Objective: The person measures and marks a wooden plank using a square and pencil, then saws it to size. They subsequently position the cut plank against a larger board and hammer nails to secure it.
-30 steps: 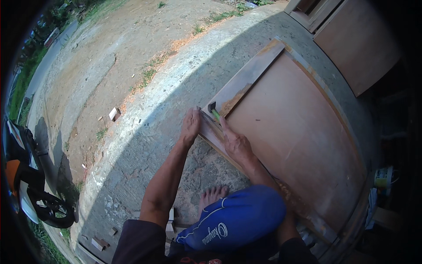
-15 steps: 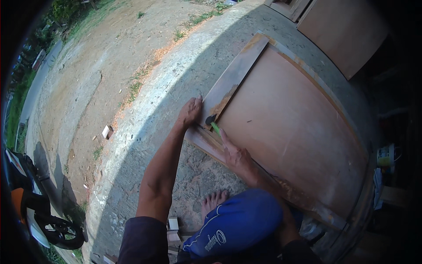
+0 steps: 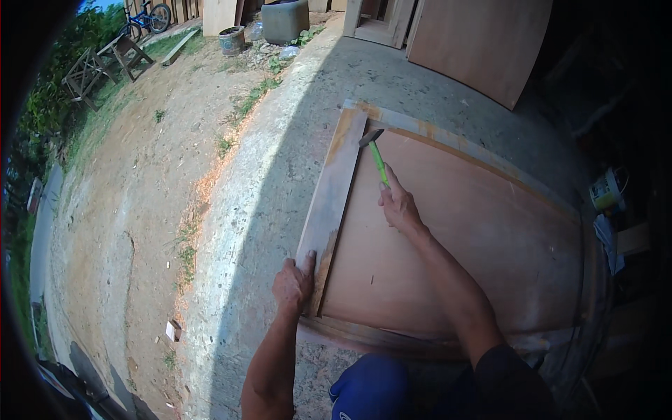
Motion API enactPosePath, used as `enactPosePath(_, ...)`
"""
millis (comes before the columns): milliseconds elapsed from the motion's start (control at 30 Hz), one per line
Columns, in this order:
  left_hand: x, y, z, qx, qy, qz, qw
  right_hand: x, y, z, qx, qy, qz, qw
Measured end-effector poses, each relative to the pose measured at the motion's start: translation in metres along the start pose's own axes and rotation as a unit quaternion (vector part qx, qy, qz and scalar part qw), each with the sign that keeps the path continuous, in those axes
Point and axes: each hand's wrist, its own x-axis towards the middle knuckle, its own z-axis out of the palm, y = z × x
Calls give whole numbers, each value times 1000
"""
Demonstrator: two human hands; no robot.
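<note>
A hammer (image 3: 379, 162) with a bright green handle and a dark head is in my right hand (image 3: 400, 206), fingers wrapped round the grip. Its head lies at the inner edge of a wooden strip (image 3: 334, 183) along the left side of a large framed wooden panel (image 3: 448, 238). Whether the head touches the strip or hovers just over it, I cannot tell. Near that strip's near end, my left hand (image 3: 292, 283) grips its outer edge, with one finger along the top. The panel lies flat, its pale brown sheet recessed inside the frame. A small dark sliver (image 3: 372, 279) rests on the sheet.
Wooden boards (image 3: 483, 49) lean at the far right. A bucket (image 3: 607, 190) stands beside the panel's right side, next to a pale cloth (image 3: 607, 241). Shavings (image 3: 204, 183) line the concrete's left edge. Farther off are a grey container (image 3: 285, 22), a can (image 3: 232, 40) and a bicycle (image 3: 148, 17).
The hammer in my right hand has gone from the strip's near corner to its far end. My left hand still holds the strip's near end. The view has shifted, showing more of the far yard.
</note>
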Motion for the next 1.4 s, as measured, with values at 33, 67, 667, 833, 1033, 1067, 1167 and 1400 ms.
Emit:
enactPosePath(33, 0, 0, 2, 1, -6, -3, 1000, 24, 2, -5, -23, 0, 11, 1000)
enactPosePath(67, 3, 1, 2, 1, -6, -7, 1000, 49, 1, -8, -38, 6, 9, 999)
enactPosePath(667, 15, -1, -4, 41, -25, -57, 997, 161, -57, -16, -43, 148, -116, 981)
enactPosePath(833, 17, 1, 0, 37, -32, -39, 998, 169, -29, -12, -119, -10, 67, 991)
enactPosePath(1033, 14, 11, 2, 34, -43, -43, 998, 213, -23, -55, -185, 117, -160, 963)
enactPosePath(1067, 15, 6, -1, 37, -38, -51, 997, 211, -39, -46, -145, 187, -209, 949)
enactPosePath(1167, 14, 1, -1, 42, -39, -54, 997, 189, -33, -16, -120, 66, 2, 991)
enactPosePath(1400, 17, 6, 1, 27, -42, -48, 998, 219, -49, -59, -115, -107, 176, 972)
